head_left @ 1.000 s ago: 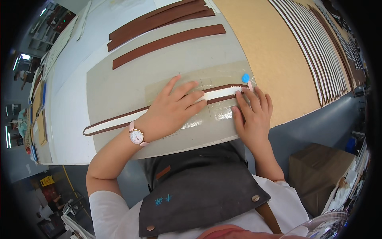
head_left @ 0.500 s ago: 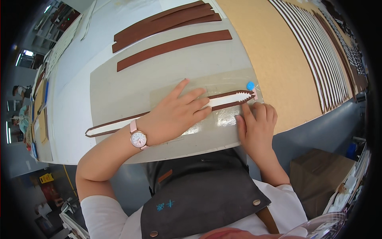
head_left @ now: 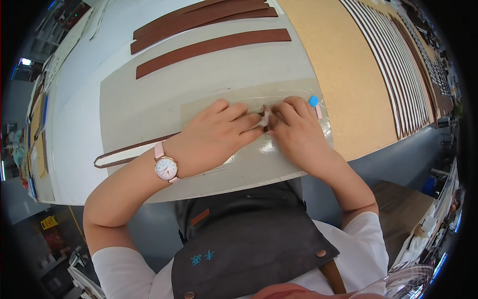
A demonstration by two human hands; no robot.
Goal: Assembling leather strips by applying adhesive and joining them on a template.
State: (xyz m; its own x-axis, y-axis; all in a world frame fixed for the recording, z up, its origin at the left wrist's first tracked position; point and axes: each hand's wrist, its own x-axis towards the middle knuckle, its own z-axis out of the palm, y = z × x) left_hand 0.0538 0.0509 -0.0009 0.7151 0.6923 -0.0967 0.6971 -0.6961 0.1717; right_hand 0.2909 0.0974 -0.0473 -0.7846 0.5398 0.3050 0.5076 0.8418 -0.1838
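A white worktable (head_left: pixel 74 134) carries a grey board (head_left: pixel 134 102), with a tan panel (head_left: pixel 326 65) to the right of the fingers and a row of brown-and-white strips (head_left: pixel 393 74) beyond it. On the grey board, a white strip with folded brown edges (head_left: pixel 128 151) runs beneath the person's left hand (head_left: pixel 214 129), its rounded far end showing left of the wrist. The left fingers lie slightly apart over it; whether their tips also pinch is hidden. The right hand (head_left: pixel 298 133) is curled, thumb and fingers pinching the strip's near end, lifted and bunched beside the left fingertips. Folding or shaping that end seems to be the step in hand; the next move appears to call for a steady left hold and fine right-hand pressure.
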